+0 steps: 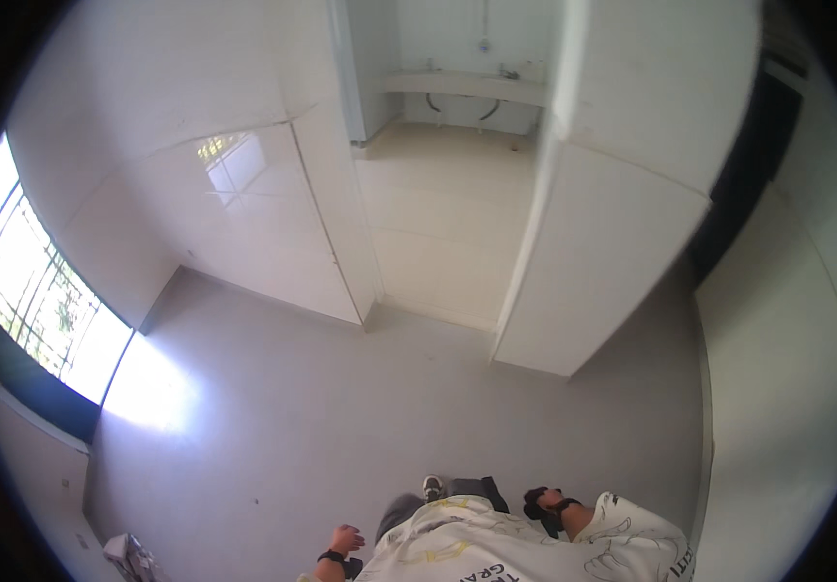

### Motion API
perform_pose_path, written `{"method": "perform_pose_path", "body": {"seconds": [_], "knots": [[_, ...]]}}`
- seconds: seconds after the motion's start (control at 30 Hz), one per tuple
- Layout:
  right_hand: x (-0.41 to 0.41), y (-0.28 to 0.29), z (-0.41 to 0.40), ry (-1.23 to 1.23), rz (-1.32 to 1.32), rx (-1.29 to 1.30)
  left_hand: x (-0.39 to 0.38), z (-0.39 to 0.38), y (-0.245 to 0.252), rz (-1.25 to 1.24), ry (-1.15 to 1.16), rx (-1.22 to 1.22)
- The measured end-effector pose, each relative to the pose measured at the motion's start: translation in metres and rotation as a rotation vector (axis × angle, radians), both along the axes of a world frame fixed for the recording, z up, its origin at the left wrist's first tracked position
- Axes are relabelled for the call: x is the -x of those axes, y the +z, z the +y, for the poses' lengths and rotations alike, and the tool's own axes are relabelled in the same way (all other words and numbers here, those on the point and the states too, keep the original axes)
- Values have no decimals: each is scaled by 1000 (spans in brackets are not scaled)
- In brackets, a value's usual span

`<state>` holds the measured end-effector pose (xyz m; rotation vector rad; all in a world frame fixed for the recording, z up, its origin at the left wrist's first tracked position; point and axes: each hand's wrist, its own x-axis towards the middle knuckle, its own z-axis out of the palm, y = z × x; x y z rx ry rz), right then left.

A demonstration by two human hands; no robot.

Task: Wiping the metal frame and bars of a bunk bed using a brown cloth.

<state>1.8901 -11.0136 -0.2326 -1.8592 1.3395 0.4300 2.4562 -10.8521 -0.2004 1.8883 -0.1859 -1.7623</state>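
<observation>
My left hand (346, 538) hangs low beside my body with nothing in it, its fingers slightly apart. A black band (331, 556) with a small dark box is strapped around that wrist. On the other side, my right hand (551, 499) is curled about a small black object (533, 503), too small and dark to identify. Another black band (570, 503) circles the right wrist. Both hands are over the grey floor (404, 415), apart from any furniture. Between them are my printed light shirt (455, 542) and one shoe (432, 487).
Ahead, a doorway leads to a tiled floor (455, 218) and a washbasin counter (469, 86) with a tap (509, 74). White tiled walls flank it, including a corner pillar (593, 269). A barred window (40, 284) is at left. Near it stands a folded pale item (131, 556). A dark doorway (746, 167) opens at right.
</observation>
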Motion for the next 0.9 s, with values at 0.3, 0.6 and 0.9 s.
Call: {"method": "perform_pose_path", "body": {"seconds": [0.3, 0.6, 0.9], "knots": [[-123, 39, -347, -448, -268, 94, -82, -206, -65, -116, -292, -194], [-142, 38, -536, -480, 147, -15, -122, -619, -93, -921, -1705, 793], [-141, 27, -647, -512, -140, -31, -85, -1022, -23, -341, -735, 489]]}}
